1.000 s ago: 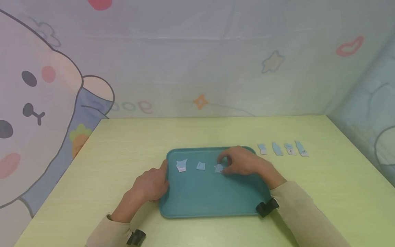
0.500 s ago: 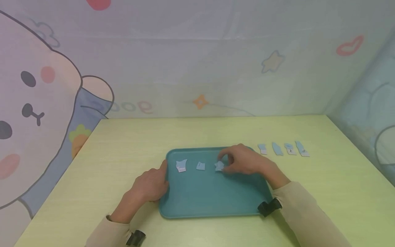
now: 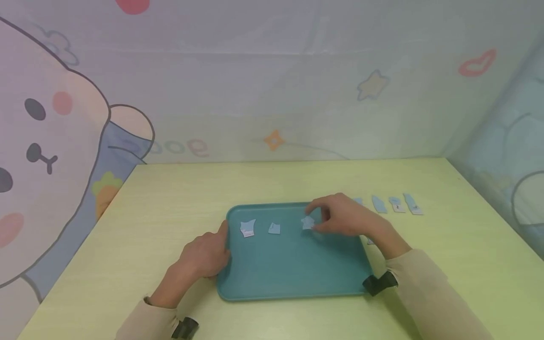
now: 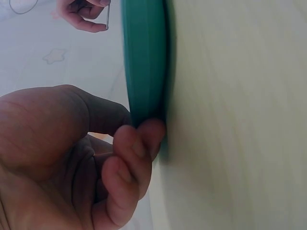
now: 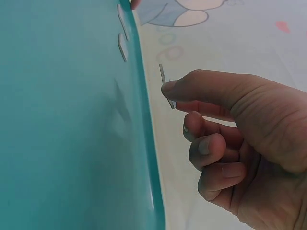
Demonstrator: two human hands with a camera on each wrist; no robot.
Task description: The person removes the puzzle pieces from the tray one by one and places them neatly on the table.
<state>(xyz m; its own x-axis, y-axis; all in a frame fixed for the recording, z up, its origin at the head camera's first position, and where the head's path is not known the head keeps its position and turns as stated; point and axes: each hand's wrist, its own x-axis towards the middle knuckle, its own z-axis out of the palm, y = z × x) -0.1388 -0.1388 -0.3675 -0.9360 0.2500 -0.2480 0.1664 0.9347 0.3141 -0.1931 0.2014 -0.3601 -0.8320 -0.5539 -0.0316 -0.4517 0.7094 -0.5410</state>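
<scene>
Pale-blue, the thin piece [image 3: 308,223] is pinched between thumb and a finger of the right hand [image 3: 346,215], raised over the tray [image 3: 293,274] toward its far side. It should prove light and stiff, best taken by opposite edges. Farther left, the left hand [image 3: 205,255] grips the tray's left rim.

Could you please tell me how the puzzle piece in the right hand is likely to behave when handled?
The piece is probably stiff: pinched by the right hand, its edge looks straight in the right wrist view. Small and thin, it is likely light. Pushed along the tray, it would probably slide rather than roll, being flat.
</scene>
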